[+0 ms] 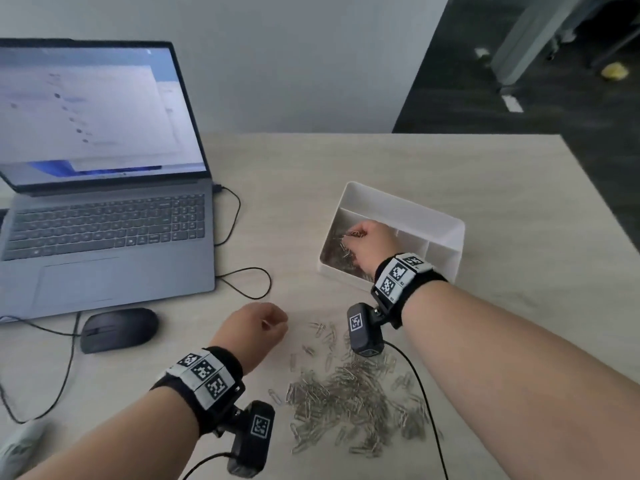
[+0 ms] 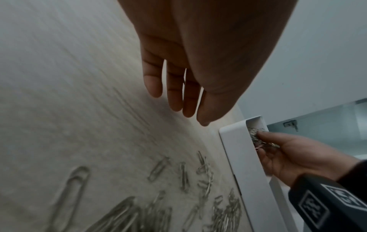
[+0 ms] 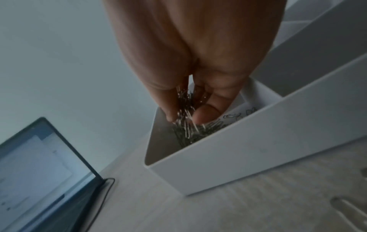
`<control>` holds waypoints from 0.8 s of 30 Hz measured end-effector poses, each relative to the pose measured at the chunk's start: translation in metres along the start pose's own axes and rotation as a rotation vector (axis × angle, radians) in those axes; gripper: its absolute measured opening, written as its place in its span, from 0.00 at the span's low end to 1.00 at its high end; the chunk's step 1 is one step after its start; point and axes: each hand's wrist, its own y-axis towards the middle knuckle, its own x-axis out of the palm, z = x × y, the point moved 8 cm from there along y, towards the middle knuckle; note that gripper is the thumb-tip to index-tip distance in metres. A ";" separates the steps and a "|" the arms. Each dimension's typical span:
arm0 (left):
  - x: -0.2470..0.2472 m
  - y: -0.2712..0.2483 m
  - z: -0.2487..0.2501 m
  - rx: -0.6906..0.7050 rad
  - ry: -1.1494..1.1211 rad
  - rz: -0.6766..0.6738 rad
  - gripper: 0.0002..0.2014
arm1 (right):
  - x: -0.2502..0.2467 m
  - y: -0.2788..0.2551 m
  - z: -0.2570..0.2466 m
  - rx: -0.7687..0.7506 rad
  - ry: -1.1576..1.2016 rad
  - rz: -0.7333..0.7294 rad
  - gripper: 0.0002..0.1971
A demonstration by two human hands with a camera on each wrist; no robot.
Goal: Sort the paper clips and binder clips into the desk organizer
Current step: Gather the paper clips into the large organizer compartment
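A white desk organizer (image 1: 450,244) stands at the table's middle right. My right hand (image 1: 349,237) reaches into its left compartment and pinches a bunch of silver paper clips (image 3: 185,119) between thumb and fingers, just above the clips lying inside (image 3: 210,128). The organizer's near wall (image 3: 238,153) fills the right wrist view. A large pile of loose paper clips (image 1: 349,403) lies on the table near me. My left hand (image 1: 273,325) hovers left of the pile with nothing in it, its fingers (image 2: 174,97) hanging relaxed. No binder clips are visible.
An open laptop (image 1: 104,202) sits at the left, with a black mouse (image 1: 117,329) and black cables (image 1: 242,282) in front of it. A wrist camera's cable (image 1: 422,393) runs over the pile's right side. The table's right edge (image 1: 595,188) borders dark floor.
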 end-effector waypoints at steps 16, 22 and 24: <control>0.057 0.002 0.043 0.120 0.430 -0.102 0.36 | -0.044 -0.163 0.111 -0.153 -0.229 -0.028 0.13; 0.079 -0.009 0.059 0.178 0.524 -0.142 0.36 | -0.068 -0.164 0.168 0.032 -0.405 0.055 0.29; 0.083 -0.012 0.060 0.196 0.529 -0.147 0.35 | -0.068 -0.155 0.172 0.094 -0.443 0.026 0.33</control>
